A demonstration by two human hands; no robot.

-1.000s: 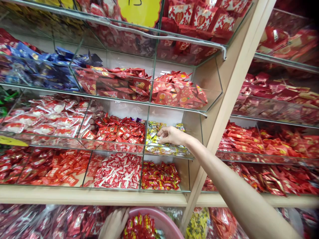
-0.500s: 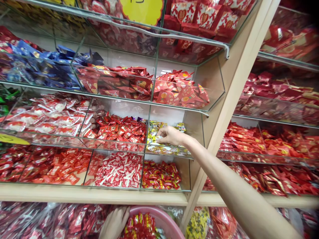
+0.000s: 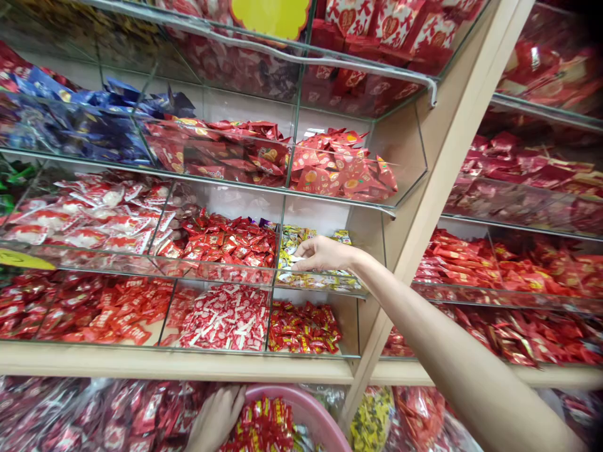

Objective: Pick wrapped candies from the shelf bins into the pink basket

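Observation:
My right hand reaches into a glass compartment of yellow-and-white wrapped candies. Its thumb and fingers are pinched together over the candies; what is between the fingertips is too small to make out. Low in the view, my left hand rests at the left rim of a pink basin, its fingers closed over the edge. Red and yellow wrapped candies lie in the basin, with some pale ones at their right.
Glass dividers and a front pane surround the right hand. A wooden upright stands to its right. Red candies fill the compartment below, and bagged candies lie beyond the basin.
The right hand has shifted very slightly left within the same compartment. The left hand stays at the basin, and the view has moved a little.

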